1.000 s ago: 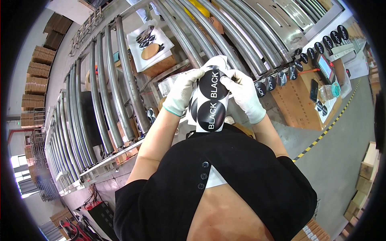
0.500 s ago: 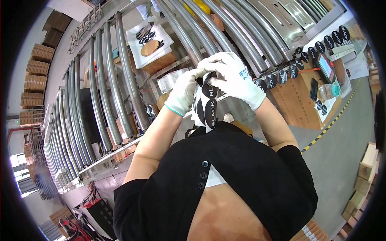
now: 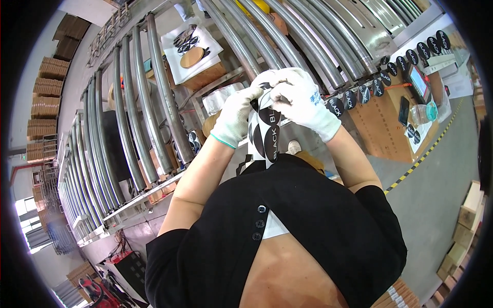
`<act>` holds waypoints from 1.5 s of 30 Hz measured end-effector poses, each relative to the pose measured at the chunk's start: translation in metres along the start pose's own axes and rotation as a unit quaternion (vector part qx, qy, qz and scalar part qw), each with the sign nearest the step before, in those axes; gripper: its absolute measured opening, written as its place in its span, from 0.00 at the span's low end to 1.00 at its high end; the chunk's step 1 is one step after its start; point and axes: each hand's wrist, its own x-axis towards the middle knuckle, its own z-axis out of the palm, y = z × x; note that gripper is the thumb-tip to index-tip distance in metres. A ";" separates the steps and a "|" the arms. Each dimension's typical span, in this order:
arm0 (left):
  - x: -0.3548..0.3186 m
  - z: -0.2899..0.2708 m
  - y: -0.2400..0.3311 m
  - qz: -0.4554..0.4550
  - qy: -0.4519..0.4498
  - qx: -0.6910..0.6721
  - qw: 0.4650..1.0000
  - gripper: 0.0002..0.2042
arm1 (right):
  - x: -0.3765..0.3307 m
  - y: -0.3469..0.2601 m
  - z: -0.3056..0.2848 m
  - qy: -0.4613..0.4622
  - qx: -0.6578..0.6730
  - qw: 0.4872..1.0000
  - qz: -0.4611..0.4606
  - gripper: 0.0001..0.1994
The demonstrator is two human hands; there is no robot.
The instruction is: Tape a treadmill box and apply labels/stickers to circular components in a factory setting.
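A strip of round black stickers (image 3: pixel 265 134) on white backing hangs down in front of my chest. My left hand (image 3: pixel 233 118), in a white knit glove with a green cuff edge, pinches its upper left side. In a matching glove, my right hand (image 3: pixel 304 102) bends over the top of the strip from the right, fingers curled at the upper end. The fingertips of both hands nearly meet there. What exactly the right fingertips pinch is partly hidden behind the glove. The strip's lower end reaches the hem of my black top.
A metal roller conveyor (image 3: pixel 163 97) spans ahead and left. Below it, white paper (image 3: pixel 205 62) with stickers lies on a carton. At right, round black stickers (image 3: pixel 378 87) line an edge near a carton (image 3: pixel 380 134), phone (image 3: pixel 404 111), plastic jar (image 3: pixel 422 114) and handheld screen device (image 3: pixel 419 84).
My right fingers have curled in more at the strip's top, and more of the white backing shows there. The view has shifted slightly; my left hand keeps its grip.
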 end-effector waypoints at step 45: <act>-0.005 -0.030 -0.019 0.077 0.014 0.048 0.996 0.16 | -0.061 -0.039 0.015 0.127 0.424 0.742 0.503 0.16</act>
